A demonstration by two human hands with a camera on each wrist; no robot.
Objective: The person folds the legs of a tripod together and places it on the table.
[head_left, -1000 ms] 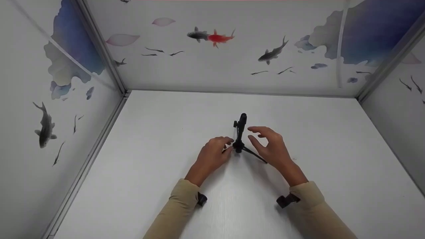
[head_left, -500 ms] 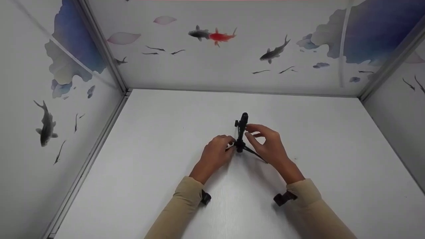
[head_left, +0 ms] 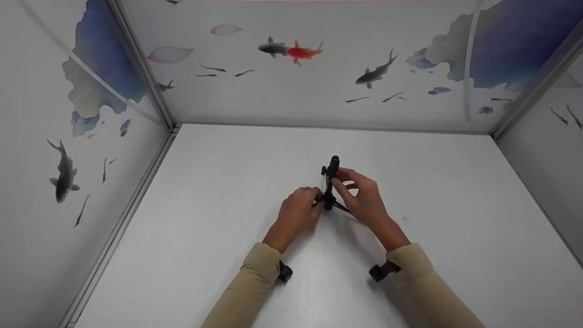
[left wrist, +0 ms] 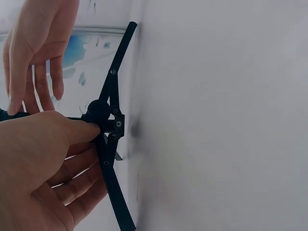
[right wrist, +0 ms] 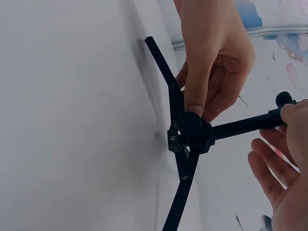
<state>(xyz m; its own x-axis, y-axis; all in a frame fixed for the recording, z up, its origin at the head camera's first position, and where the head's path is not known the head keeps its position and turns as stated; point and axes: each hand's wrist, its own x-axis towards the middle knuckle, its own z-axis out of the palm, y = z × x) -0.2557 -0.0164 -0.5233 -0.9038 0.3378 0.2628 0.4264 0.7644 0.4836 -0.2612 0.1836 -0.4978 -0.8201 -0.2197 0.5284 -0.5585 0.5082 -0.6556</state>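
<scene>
A small black tripod (head_left: 329, 187) stands upright on the white table, its legs spread. My left hand (head_left: 297, 210) grips it low down at the hub. In the right wrist view the left thumb presses beside the round hub knob (right wrist: 190, 124), with the other fingers curled behind a leg. Higher up, my right hand (head_left: 365, 197) pinches the upper column between thumb and fingers, just under a smaller side knob (right wrist: 284, 99). One splayed leg (left wrist: 117, 197) reaches down past the left fingers in the left wrist view. The right hand partly hides another leg in the head view.
White panels printed with fish and blue washes enclose the table (head_left: 227, 159) at the back, left and right. Metal rails (head_left: 150, 168) run along the left edge. A dark wrist camera (head_left: 286, 272) sits at each cuff.
My right hand has moved left from beside the tripod and now pinches its upper column. The left hand has shifted slightly right at the hub.
</scene>
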